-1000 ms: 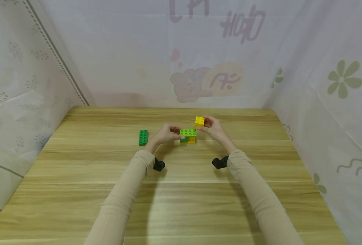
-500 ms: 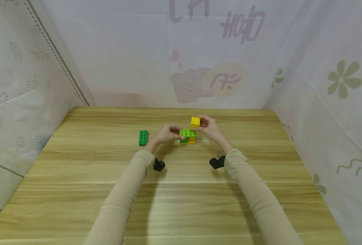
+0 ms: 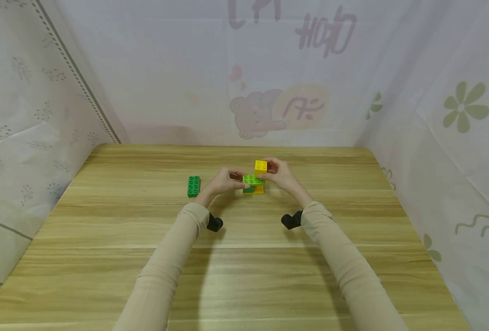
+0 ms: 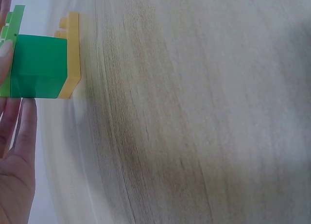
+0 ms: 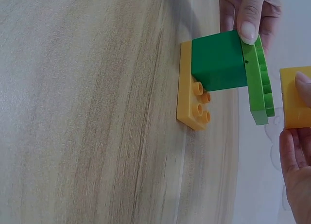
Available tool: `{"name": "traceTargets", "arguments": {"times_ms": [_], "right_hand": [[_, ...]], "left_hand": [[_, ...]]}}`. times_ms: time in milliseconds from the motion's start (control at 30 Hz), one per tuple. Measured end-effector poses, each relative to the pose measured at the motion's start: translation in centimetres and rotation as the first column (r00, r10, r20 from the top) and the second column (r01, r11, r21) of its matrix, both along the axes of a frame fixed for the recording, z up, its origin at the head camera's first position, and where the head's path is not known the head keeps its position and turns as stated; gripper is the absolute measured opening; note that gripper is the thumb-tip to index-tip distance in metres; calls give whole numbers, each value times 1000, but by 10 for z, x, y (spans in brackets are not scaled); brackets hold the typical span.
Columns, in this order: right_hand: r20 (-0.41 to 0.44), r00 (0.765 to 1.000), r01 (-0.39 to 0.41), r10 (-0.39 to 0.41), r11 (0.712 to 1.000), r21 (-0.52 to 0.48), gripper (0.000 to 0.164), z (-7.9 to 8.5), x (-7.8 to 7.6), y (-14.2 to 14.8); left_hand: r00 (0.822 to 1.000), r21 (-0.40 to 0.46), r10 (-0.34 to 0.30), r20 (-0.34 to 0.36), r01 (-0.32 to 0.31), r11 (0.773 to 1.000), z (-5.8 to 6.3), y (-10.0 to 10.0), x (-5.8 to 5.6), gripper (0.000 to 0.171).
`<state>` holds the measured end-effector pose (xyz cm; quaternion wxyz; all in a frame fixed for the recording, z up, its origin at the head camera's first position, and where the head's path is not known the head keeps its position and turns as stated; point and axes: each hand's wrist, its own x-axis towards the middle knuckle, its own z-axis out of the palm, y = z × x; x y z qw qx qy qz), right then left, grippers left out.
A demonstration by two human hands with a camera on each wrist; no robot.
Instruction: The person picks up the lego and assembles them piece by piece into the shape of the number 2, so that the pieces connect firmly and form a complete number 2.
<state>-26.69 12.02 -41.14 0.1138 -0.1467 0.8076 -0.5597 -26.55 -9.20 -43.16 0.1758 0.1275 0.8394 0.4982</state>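
On the table stands a small stack of toy building bricks: an orange flat brick (image 5: 184,88) at the bottom, a dark green block (image 5: 218,61) on one end of it, and a light green flat brick (image 3: 249,179) across the top. The left hand (image 3: 224,180) holds this stack from the left, its thumb on the light green brick's near edge and its fingers behind. Between thumb and fingers the right hand (image 3: 281,175) pinches a yellow block (image 3: 261,165). That block hangs over the right half of the light green brick; the right wrist view shows a narrow gap between them.
A separate dark green brick (image 3: 193,186) with studs up lies on the wooden table (image 3: 244,276), left of the left hand. Patterned curtains (image 3: 178,69) enclose the back and sides. A black wrist mount (image 3: 291,220) sits beneath each forearm.
The right hand has carried the yellow block leftward and slightly down, from beside the stack to above the light green brick's right half. Left hand and stack have stayed still.
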Motion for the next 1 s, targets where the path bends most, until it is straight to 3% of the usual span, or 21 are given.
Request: {"name": "traceTargets", "arguments": {"times_ms": [300, 600, 1000], "right_hand": [[0, 1000, -22, 22, 1000, 7, 52, -3, 1, -1], [47, 998, -52, 50, 998, 26, 54, 13, 12, 0], [35, 997, -63, 62, 997, 40, 56, -6, 3, 4]], "left_hand": [[1000, -1, 8, 8, -8, 1000, -1, 0, -1, 42], [1000, -1, 3, 8, -3, 1000, 2, 0, 1, 44], [1000, 6, -1, 16, 0, 1000, 0, 0, 1, 43]]}}
